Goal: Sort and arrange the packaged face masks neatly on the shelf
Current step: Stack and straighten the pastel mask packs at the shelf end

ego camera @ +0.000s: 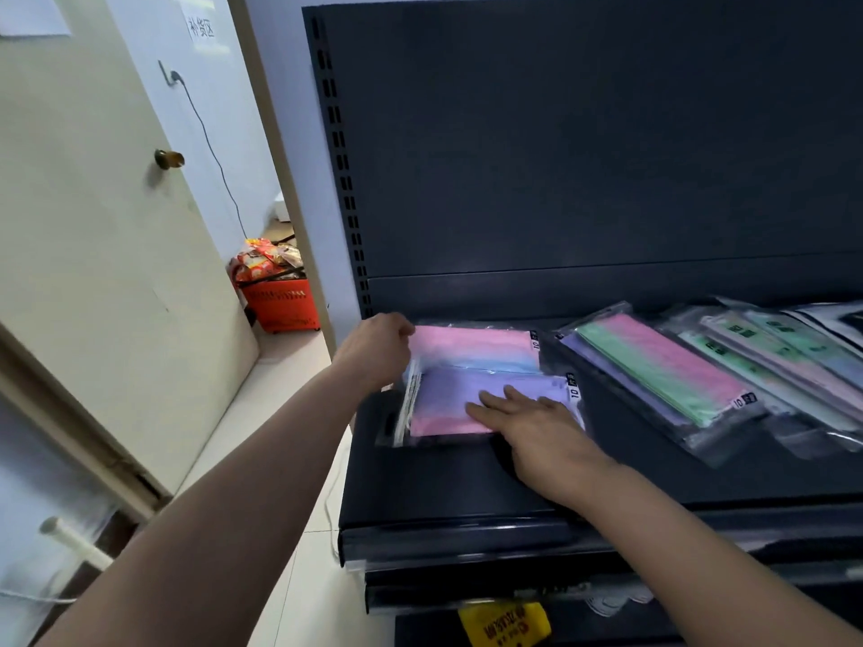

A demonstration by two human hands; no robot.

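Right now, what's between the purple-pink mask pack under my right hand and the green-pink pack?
Head view: only bare dark shelf separates the purple-pink mask pack from the green-pink pack.

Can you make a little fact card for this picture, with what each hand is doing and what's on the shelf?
Place: dark shelf beside a door
Left hand: fingers curled at the left edge of the pink-and-blue packet; whether it pinches is hidden
Right hand: flat on the purple-and-pink packet, fingers straight
Packet order: purple-and-pink packet in front, pink-and-blue packet behind it
Other packets: a slanted, overlapping row on the shelf's right side
Floor: red basket full of goods
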